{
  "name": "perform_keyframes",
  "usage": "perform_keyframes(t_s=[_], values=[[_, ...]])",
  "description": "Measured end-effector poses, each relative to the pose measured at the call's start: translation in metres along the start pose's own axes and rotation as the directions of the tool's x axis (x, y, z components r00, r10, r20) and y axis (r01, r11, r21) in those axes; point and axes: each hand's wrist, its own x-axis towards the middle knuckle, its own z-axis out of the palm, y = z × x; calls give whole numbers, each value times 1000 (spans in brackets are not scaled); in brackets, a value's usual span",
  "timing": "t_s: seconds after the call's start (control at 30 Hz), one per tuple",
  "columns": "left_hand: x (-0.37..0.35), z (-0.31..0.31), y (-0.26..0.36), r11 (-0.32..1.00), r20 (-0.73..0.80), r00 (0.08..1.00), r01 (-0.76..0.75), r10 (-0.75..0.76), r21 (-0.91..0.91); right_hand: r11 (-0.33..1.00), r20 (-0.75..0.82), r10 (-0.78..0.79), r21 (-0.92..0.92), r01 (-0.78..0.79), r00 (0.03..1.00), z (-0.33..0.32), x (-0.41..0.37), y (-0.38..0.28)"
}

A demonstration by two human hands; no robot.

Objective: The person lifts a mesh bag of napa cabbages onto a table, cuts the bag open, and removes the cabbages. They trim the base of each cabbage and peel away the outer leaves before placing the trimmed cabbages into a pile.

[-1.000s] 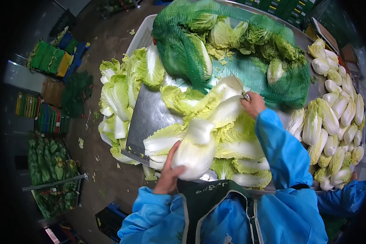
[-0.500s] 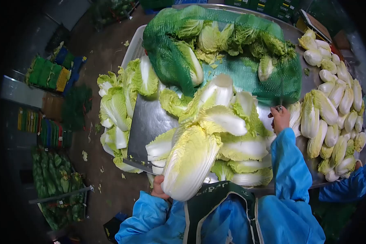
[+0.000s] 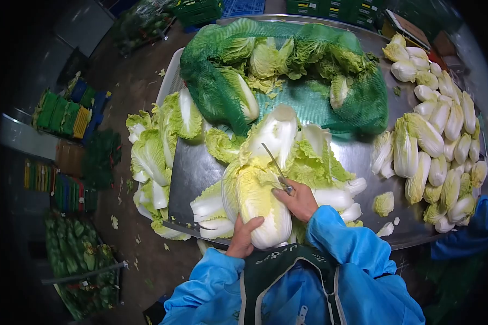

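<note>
Surface (image 3: pixel 358 155) is showing smooth, shiny metal. Knife (image 3: pixel 275 163) is showing metal blade. Net (image 3: pixel 201 93) is looking like fine plastic mesh. Cabbage (image 3: pixel 261 201) is showing crinkled leaf. Sleeve (image 3: pixel 353 238) is showing creased, faintly glossy cloth.

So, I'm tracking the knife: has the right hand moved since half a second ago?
Yes: the right hand moved left and farther away from the green net.

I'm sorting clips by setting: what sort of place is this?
Probably a vegetable trimming or packing room: a metal table bears heaped cabbages, a green mesh sack holds more, and stacked green crates stand beyond.
</note>
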Motion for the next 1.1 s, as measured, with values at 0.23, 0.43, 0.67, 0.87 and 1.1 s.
perform_keyframes(t_s=[0.23,0.43,0.67,0.87,1.1], values=[[-17,-38,-18,926,69,971,239,-228,-292,935,-233,-135,-350,46,963,-35,30,46],[-30,-48,2,611,705,700,611,-118,-504,787,-342,-262,-617,-5,902,-108,67,36],[-10,-13,22,850,340,934,90,109,-519,970,86,238,32,-241,967,-48,-29,-71],[15,-17,35,982,409,912,83,-6,-171,937,302,144,266,-229,942,-15,-29,-66],[40,-28,3,849,259,957,29,128,-527,945,12,37,326,-39,999,-5,-44,-61]])
